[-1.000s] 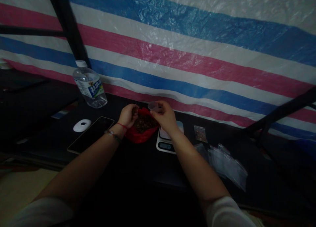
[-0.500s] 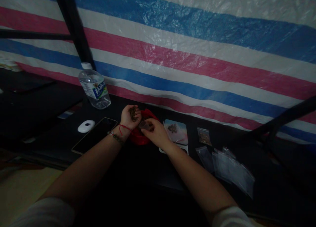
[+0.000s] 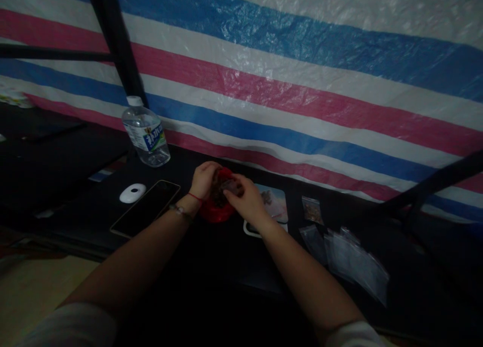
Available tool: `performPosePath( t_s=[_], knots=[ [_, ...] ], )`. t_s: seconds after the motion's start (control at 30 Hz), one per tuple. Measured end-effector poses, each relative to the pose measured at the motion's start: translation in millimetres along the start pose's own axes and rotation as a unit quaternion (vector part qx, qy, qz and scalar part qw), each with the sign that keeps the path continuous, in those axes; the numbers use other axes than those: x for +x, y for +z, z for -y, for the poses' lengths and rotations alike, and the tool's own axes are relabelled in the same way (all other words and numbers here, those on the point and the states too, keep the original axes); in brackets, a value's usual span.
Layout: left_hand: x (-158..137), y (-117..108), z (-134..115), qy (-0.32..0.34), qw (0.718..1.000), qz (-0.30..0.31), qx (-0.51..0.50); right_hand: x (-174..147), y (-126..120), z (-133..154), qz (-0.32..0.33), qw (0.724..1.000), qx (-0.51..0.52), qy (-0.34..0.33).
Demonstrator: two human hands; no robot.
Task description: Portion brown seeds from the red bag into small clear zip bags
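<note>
My left hand, with a red cord and a beaded bracelet at the wrist, is tipped palm-inward over a shiny red bag or bowl. Small brown dried pieces lie just beneath its loosely spread fingers. From the other side, my right hand grips a small clear plastic cup over the red container. Beside that hand is a small scale with a pale, glossy platform and a little heap of brown pieces on it.
A large clear bottle, a white oval device and a phone are on the left. A filled zip bag and several clear zip bags lie right. Striped sheeting hangs behind the black table.
My left hand has turned over from palm-up, and the brown pieces it cupped are now beneath it at the red container. My right hand has shifted slightly right with the cup.
</note>
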State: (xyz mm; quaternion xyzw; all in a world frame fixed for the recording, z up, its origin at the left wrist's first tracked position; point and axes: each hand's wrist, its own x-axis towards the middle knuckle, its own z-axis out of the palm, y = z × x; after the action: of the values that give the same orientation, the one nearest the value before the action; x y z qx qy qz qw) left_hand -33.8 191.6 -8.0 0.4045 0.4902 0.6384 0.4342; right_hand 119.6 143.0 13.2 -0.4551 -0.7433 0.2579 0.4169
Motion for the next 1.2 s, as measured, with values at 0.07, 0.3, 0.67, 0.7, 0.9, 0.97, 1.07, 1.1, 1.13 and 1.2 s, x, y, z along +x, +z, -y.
performPosePath(
  t_s=[0.07, 0.3, 0.67, 0.7, 0.9, 0.97, 1.07, 1.1, 1.13, 1.2],
  knots=[
    [0, -2, 1, 0.091, 0.982, 0.039, 0.159, 6, -20, -1, -0.041, 0.999, 0.003, -0.024],
    [3, -2, 7, 0.271, 0.813, 0.165, 0.489, -3, -96, -54, -0.125, 0.992, 0.012, -0.013],
    [3, -2, 15, 0.269, 0.76, 0.235, 0.543, -40, -101, -98, -0.197, 0.972, 0.108, 0.074],
    [2, -2, 15, 0.268, 0.753, 0.241, 0.551, -40, -100, -97, -0.19, 0.973, 0.11, 0.072],
    [0, 2, 12, 0.248, 0.726, 0.24, 0.595, -41, -95, -92, -0.171, 0.98, 0.083, 0.063],
    [-1, 3, 10, 0.237, 0.735, 0.232, 0.591, -41, -94, -93, -0.169, 0.98, 0.081, 0.062],
    [-2, 3, 9, 0.22, 0.756, 0.226, 0.574, -42, -92, -94, -0.166, 0.98, 0.091, 0.063],
    [-2, 3, 9, 0.216, 0.765, 0.222, 0.565, -41, -90, -93, -0.164, 0.98, 0.092, 0.064],
    [-1, 2, 10, 0.213, 0.774, 0.218, 0.555, -41, -89, -93, -0.161, 0.98, 0.092, 0.066],
    [1, 0, 11, 0.214, 0.787, 0.212, 0.538, -39, -84, -88, -0.147, 0.983, 0.085, 0.066]
  ],
)
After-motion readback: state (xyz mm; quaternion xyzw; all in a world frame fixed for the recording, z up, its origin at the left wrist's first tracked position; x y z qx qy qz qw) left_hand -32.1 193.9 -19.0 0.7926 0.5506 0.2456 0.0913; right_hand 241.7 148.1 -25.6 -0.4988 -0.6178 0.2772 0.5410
